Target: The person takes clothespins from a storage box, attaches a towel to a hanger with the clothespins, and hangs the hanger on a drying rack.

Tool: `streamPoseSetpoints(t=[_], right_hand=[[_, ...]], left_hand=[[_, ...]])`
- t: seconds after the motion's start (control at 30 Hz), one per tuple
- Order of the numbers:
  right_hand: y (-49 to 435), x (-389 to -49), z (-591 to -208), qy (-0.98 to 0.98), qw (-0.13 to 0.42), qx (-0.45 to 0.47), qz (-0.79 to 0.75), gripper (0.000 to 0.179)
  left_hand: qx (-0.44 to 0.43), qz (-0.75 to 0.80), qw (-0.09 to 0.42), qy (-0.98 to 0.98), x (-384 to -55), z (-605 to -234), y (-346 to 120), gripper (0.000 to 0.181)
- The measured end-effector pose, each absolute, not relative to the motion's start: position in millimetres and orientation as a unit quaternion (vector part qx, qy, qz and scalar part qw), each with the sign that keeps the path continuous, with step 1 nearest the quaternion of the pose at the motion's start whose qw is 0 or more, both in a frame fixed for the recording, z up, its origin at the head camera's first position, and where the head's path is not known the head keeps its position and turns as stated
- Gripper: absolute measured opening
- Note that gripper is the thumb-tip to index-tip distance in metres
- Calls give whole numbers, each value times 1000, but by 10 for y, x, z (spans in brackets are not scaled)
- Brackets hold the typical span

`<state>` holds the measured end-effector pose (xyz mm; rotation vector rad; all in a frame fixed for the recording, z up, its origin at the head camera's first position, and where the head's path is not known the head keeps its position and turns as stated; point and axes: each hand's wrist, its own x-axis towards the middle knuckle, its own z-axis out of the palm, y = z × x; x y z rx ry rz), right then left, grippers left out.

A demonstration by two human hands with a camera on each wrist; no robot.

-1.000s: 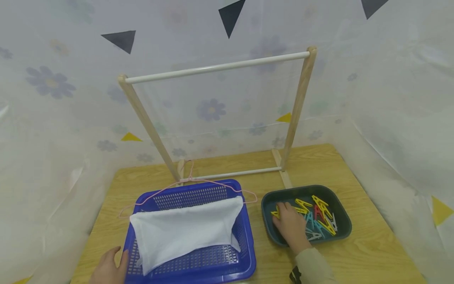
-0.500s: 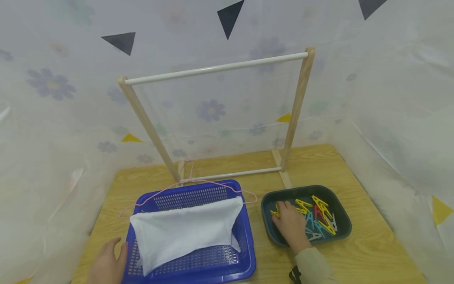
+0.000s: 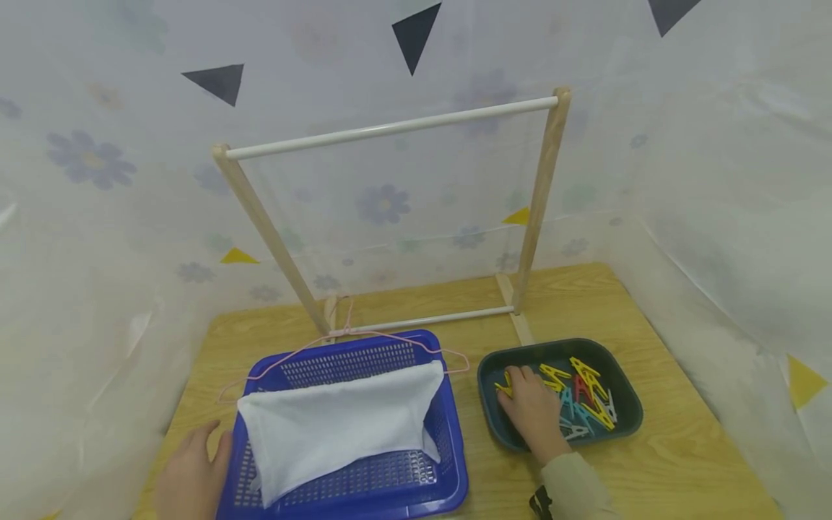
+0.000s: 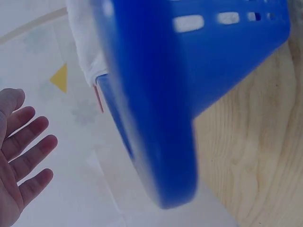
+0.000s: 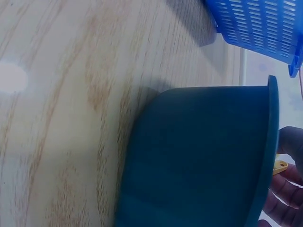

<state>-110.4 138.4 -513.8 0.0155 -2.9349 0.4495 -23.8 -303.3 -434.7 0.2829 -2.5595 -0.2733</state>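
A person's right hand (image 3: pixel 534 413) is pinching a yellow clothespin (image 5: pixel 278 169) inside a dark green tray (image 3: pixel 627 415); the left hand (image 3: pixel 193 469), fingers apart, is hovering beside a blue perforated basket (image 3: pixel 449 415), where a white cloth (image 3: pixel 344 426) and pink hanger (image 3: pixel 347 331) are lying.

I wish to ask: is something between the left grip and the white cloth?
Yes, the left rim of the blue basket stands between the left grip and most of the white cloth; one corner seems to overlap this rim.

Dark triangles (image 3: pixel 415 35) and yellow triangles (image 3: pixel 238 257) dot the pale flowered sheeting (image 3: pixel 416 170) around the wood-grain table (image 3: pixel 676 455).
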Motion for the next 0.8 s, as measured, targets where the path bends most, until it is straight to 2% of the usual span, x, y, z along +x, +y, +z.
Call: streamPoseSetpoints(t=[0.3, 0.53, 0.8], right_hand=[[1373, -1089, -5102, -983, 107, 12, 151, 39], [1369, -1090, -5040, -980, 103, 2, 168, 40], [1367, -1115, -4967, -977, 105, 5, 184, 41]], left_hand=[[63, -83, 292, -951, -291, -4255, -3010, 28], [48, -71, 276, -957, -331, -4199, -3002, 27], [-13, -75, 328, -942, -406, -4179, -3029, 25]])
